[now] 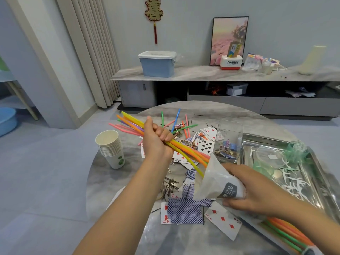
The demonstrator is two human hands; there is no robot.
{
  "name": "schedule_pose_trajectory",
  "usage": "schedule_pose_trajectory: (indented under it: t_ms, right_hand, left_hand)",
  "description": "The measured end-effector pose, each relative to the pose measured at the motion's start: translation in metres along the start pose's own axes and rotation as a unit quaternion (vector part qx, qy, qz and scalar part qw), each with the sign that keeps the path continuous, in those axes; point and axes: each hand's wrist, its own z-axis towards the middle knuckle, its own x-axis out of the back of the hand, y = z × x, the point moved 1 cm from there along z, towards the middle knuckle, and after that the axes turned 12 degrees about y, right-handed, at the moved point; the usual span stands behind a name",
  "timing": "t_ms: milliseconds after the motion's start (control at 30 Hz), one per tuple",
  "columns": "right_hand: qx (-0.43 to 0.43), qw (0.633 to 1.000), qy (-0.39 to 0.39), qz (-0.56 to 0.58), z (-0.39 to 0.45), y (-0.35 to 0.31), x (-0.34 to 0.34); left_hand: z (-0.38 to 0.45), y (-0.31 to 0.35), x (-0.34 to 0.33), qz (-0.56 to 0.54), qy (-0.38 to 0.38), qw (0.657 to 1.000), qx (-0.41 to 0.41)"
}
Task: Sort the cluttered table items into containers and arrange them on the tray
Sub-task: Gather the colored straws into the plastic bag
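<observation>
My left hand point(156, 140) grips a bundle of long colourful straws point(132, 124) above the round table. The near ends of the straws run into the open mouth of a clear plastic bag point(217, 179). My right hand point(252, 190) holds that bag by its labelled part; more straws point(287, 230) show through the bag behind my right wrist. A metal tray point(312, 192) lies at the right with a green mesh pouch point(296, 150) and white cut-outs. A clear square container point(229, 140) of small trinkets stands next to the tray.
Playing cards point(185, 210), hairpins point(171, 184) and a few loose straws point(176, 118) litter the marble table point(128, 181). A stack of paper cups point(111, 148) stands at the table's left edge. Behind is a low cabinet with a blue box point(157, 64).
</observation>
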Motion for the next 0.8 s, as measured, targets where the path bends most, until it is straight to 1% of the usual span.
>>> schedule_pose_trajectory:
  t_ms: [100,300,467,567,667,734,800]
  right_hand:
    - [0.000,1.000,0.013,-0.016,0.000,-0.001,-0.005]
    - [-0.047,0.997,0.057,-0.021,0.006,-0.006,-0.002]
    - [-0.056,0.995,0.076,0.020,0.010,-0.012,0.001]
    - [-0.057,0.996,0.062,0.011,0.011,-0.011,-0.004]
    - [-0.076,0.992,0.084,0.053,0.013,-0.014,0.001]
    - [-0.085,0.989,0.097,0.076,0.014,-0.017,0.004]
    - [-0.079,0.990,0.096,0.074,0.016,-0.018,0.005]
  left_hand:
    - [-0.003,0.000,-0.002,-0.008,0.001,1.000,-0.006]
    - [-0.014,-0.017,-0.002,0.015,-0.016,1.000,0.017]
    - [-0.003,-0.009,-0.002,-0.015,-0.011,0.999,0.026]
    - [-0.012,-0.020,-0.001,0.009,-0.015,0.999,0.050]
    - [-0.018,-0.026,-0.004,0.030,-0.031,0.996,0.073]
    - [-0.024,-0.035,-0.003,0.074,-0.048,0.992,0.092]
    - [-0.030,-0.046,-0.001,0.124,-0.071,0.982,0.120]
